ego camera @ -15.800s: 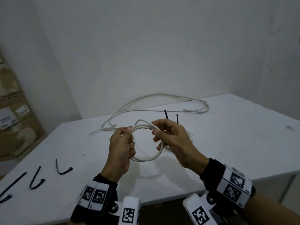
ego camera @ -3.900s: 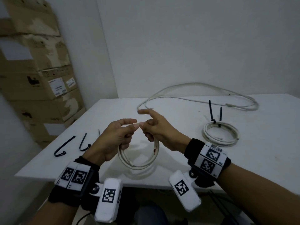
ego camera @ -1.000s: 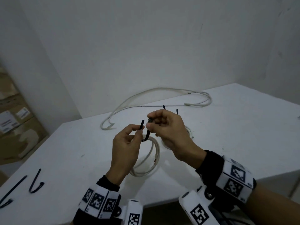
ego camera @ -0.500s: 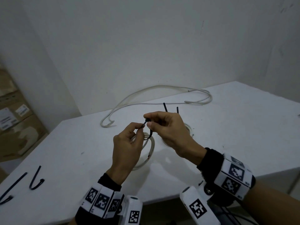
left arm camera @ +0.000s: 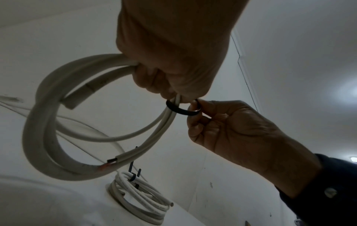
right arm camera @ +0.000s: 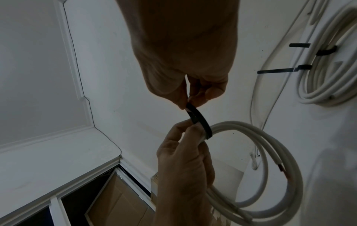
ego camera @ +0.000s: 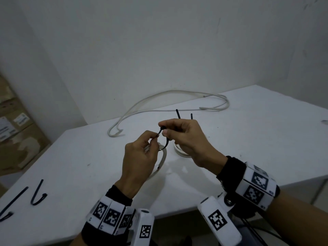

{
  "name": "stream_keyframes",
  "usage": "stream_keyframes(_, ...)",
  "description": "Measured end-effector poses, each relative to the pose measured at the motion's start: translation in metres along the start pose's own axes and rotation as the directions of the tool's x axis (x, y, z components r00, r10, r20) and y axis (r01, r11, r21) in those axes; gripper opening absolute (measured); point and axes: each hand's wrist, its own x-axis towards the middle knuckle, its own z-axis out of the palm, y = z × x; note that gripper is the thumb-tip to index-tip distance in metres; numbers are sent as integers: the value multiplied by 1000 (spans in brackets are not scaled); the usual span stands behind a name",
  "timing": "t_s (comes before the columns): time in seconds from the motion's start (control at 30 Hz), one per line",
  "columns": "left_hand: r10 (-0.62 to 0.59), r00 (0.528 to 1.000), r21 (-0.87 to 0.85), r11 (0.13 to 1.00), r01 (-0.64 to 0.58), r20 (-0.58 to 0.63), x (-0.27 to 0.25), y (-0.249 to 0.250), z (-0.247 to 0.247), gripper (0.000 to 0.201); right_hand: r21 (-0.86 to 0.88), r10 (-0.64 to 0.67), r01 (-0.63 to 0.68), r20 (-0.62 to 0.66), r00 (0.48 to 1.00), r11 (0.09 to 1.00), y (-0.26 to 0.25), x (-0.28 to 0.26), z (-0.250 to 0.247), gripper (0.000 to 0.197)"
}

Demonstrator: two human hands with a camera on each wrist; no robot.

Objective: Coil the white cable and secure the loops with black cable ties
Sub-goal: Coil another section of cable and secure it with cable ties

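My left hand point(ego camera: 153, 138) grips a small coil of white cable point(ego camera: 162, 157) above the table, and its thumb and forefinger pinch one end of a black cable tie point(ego camera: 164, 142). The tie loops round the coil's strands point(left arm camera: 170, 116). My right hand point(ego camera: 164, 129) pinches the tie's other end, close against the left fingertips. In the right wrist view the tie point(right arm camera: 199, 120) runs from the right fingers to the coil point(right arm camera: 260, 145). A second coil point(left arm camera: 139, 203), bound with two black ties, lies on the table behind the right hand.
A long loose white cable point(ego camera: 168, 103) curves along the back of the white table point(ego camera: 266, 139). Two spare black ties point(ego camera: 37, 196) lie near the front left edge. Cardboard boxes point(ego camera: 14, 139) stand at the left wall.
My hands have drawn closer together and the tie's ends now meet at the fingertips. The tie's loop round the coil has grown smaller.
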Motion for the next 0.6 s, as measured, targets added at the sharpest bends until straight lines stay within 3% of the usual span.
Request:
stream_keyframes(0.3, 10, 1000, -7, 1000, -10, -14, -1, 7, 0, 10, -70, -23, 24, 11, 1000, 997, 10, -6, 0, 22)
stream_keyframes(0.47, 25, 999, 12, 1000, -26, 28, -3, 11, 1, 16, -46, 1, 4, 104, 995, 999, 9, -8, -4, 20)
stream_keyframes(0.6, -20, 997, -74, 997, 26, 72, 2, 16, -2, 13, -54, -49, 58, 144, 988, 997, 1, -7, -9, 19)
